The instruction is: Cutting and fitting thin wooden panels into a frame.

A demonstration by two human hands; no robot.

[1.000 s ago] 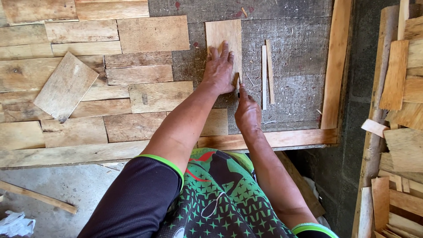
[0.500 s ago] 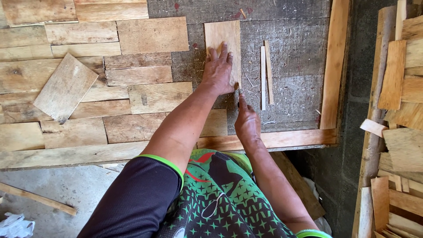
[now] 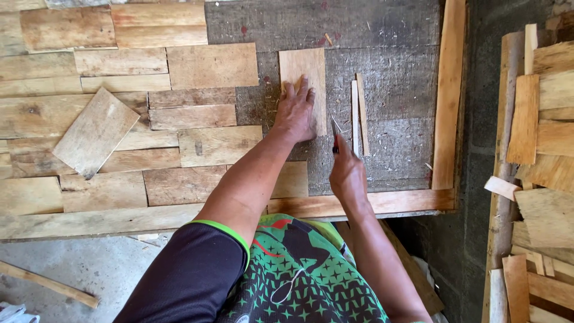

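In the head view, one pale wood piece [image 3: 304,75] is seen lying on the grey board [image 3: 388,36], toward its far edge, and two thin wood strips [image 3: 357,113] are laid side by side just right of it. Roughly fifteen flat wood pieces [image 3: 119,101] are fitted together over the left part of the board, with one loose piece [image 3: 94,133] laid slantwise on top of them. A wooden rail [image 3: 445,101] is set along the right edge and another along the near edge. A stack of offcuts [image 3: 538,167] is kept well apart at the right.

The left hand [image 3: 296,112] is spread flat, fingers wide, and pressed on the near end of the pale wood piece. The right hand [image 3: 347,173] is closed around a knife [image 3: 335,134], whose blade is pointed away, between the piece and the strips.

Compared with half a second ago, the left hand is unmoved on the piece, while the knife has been drawn slightly nearer.
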